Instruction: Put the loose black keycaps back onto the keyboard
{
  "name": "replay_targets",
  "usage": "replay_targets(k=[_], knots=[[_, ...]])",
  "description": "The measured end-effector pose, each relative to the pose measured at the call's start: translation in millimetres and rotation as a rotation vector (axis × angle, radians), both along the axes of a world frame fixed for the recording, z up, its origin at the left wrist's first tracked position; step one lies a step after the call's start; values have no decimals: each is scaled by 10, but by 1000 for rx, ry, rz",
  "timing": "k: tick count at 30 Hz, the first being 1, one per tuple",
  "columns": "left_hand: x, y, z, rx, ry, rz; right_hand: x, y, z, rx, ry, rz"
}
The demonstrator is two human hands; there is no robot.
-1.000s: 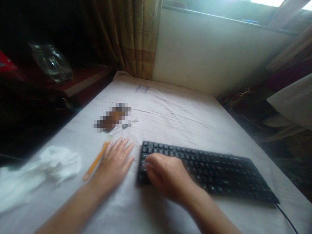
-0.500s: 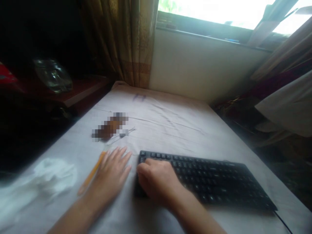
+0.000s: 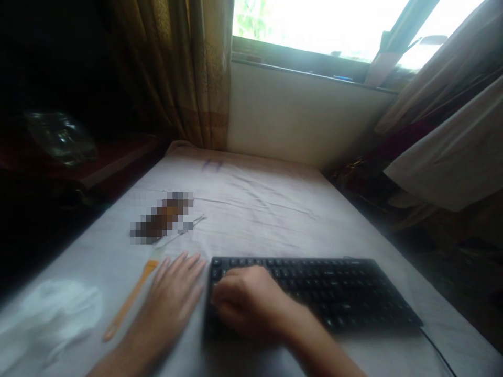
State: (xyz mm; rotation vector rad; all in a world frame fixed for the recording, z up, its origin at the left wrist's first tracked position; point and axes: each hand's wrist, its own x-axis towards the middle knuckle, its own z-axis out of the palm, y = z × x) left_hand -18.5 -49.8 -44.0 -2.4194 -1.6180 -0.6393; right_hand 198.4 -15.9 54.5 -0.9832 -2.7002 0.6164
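Observation:
A black keyboard [image 3: 338, 290] lies on a pale sheet, its cord leaving at the near right corner. My right hand [image 3: 247, 301] is closed over the left end of the keys, fingers curled in. Whatever those fingers may hold is hidden beneath the hand. Flat on the sheet, left of the keyboard, rests my left hand [image 3: 176, 288] with fingers stretched out and nothing in them. Beside it on the left lies a slim tool with an orange handle [image 3: 131, 298], perhaps a brush; its far end is faint.
A crumpled white cloth [image 3: 55, 314] lies at the near left. Farther up are a pixelated brown item [image 3: 163, 217] and thin sticks [image 3: 183, 230]. The sheet-covered surface [image 3: 259, 209] ends at a wall under a window. Curtains [image 3: 196, 78] and hanging cloth [image 3: 451, 152] flank it.
The view has shifted, so most things sit farther left and lower. My left hand has moved slightly off the orange handle, showing more of it. My right hand stays closed over the keyboard's left end.

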Motion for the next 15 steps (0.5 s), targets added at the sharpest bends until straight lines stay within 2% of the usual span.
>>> replay_targets(k=[4,6,8,11,15], knots=[[20,2,46,-69,-51,-70,303,277,45,1,155,-241],[27,9,38,-88,-82,-60,472,454,34,29,124,-347],[30,19,7,-78,-106,-42,602,623,-2,53,6,-433],[25,34,-51,-53,-116,-31,667,823,-85,69,-43,-464],[4,57,-87,-25,-125,-30,589,1004,-168,88,-33,-458]])
